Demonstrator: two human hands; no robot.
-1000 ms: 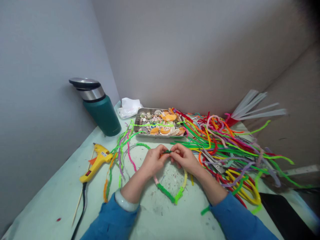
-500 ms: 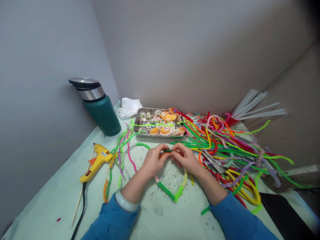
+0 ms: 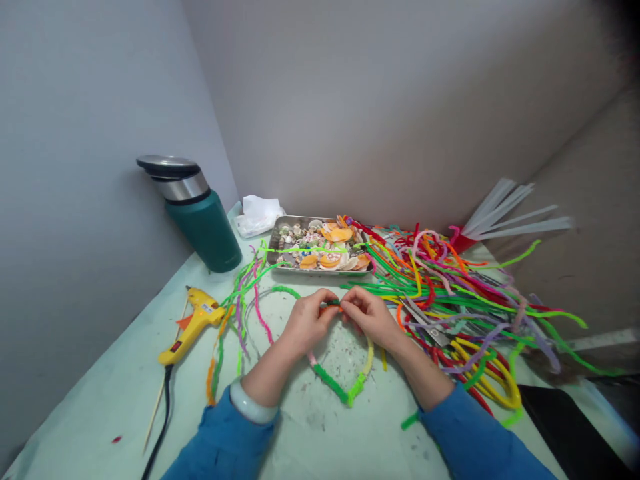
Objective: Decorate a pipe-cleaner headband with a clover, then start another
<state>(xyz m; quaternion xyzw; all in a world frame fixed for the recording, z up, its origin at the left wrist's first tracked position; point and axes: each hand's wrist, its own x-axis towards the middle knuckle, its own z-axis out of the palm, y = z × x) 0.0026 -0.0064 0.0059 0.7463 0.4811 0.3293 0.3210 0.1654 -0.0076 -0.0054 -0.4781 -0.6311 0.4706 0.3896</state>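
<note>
My left hand (image 3: 307, 321) and my right hand (image 3: 367, 317) meet at the middle of the table, fingers pinched together on a short dark green and orange bit of a pipe cleaner loop (image 3: 345, 388). The loop hangs below my hands toward me, made of joined pink, green, lime and yellow pieces, and rests on the pale green table (image 3: 110, 387). Both wrists wear blue sleeves; a pale bracelet sits on the left wrist.
A big heap of coloured pipe cleaners (image 3: 450, 293) with scissors (image 3: 425, 321) covers the right. A metal tray of shells (image 3: 320, 250) stands behind my hands. A teal flask (image 3: 200, 217), a yellow glue gun (image 3: 193, 323), white glue sticks (image 3: 510, 213) and tissue (image 3: 257, 213) lie around.
My hands stay pinched on the same spot of the loop. The hanging loop has shifted very slightly; nothing else moved.
</note>
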